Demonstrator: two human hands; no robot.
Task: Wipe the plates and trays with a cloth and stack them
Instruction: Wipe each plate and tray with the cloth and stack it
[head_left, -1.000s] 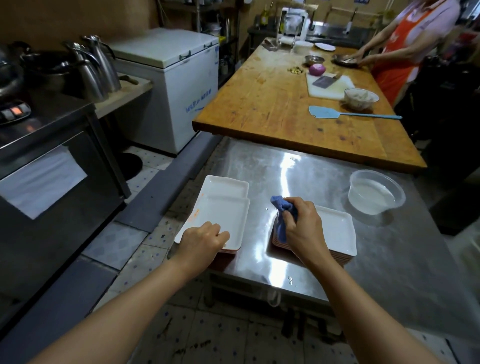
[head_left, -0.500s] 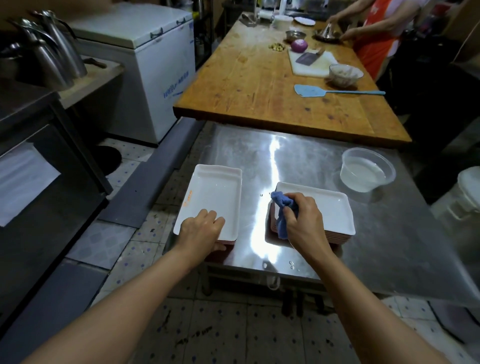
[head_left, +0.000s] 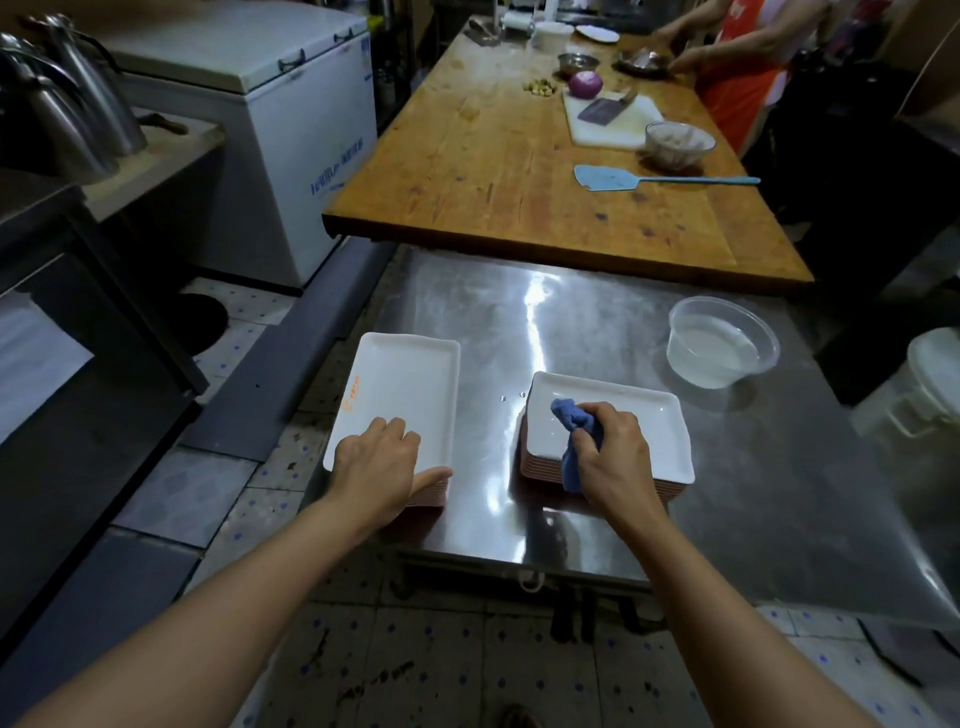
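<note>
Two stacks of white rectangular trays stand on the steel table (head_left: 597, 332). The left stack (head_left: 405, 384) sits at the table's left edge; my left hand (head_left: 382, 462) rests on its near end, fingers on the top tray and thumb along the stack's front edge. The right stack (head_left: 639, 421) lies beside it. My right hand (head_left: 613, 452) grips a bunched blue cloth (head_left: 571, 431) and presses it on the near left part of that stack's top tray.
A clear plastic bowl of water (head_left: 722, 343) stands at the back right of the steel table. Beyond it a wooden table (head_left: 493, 171) carries a blue spatula (head_left: 623, 179), a cutting board and bowls, with a person in an orange apron working there. A white chest freezer (head_left: 270, 104) stands left.
The camera view has shifted down and closer. The top tray of the left stack is now squared with those beneath. My right hand with the cloth has moved further onto the right stack's top tray.
</note>
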